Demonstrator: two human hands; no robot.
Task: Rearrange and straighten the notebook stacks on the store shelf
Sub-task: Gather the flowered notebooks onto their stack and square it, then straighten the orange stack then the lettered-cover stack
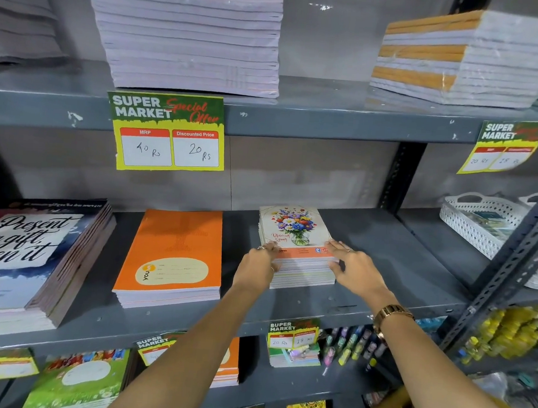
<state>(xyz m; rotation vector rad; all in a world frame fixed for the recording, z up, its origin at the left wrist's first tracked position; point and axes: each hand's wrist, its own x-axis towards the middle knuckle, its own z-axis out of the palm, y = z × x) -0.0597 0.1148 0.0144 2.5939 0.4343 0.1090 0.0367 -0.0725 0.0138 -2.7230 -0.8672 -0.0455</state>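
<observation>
The left hand (259, 262) and right hand (354, 264) cover the near corners of the flower stack (294, 237), so its lower cover print cannot be read. The quote notebooks (19, 250) run off the left edge, cutting their lettering. The far price tag (501, 146) is blurred, and what lies in the white basket (470, 218) is too small to tell.

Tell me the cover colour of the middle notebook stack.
Orange, seen in the head view.
</observation>
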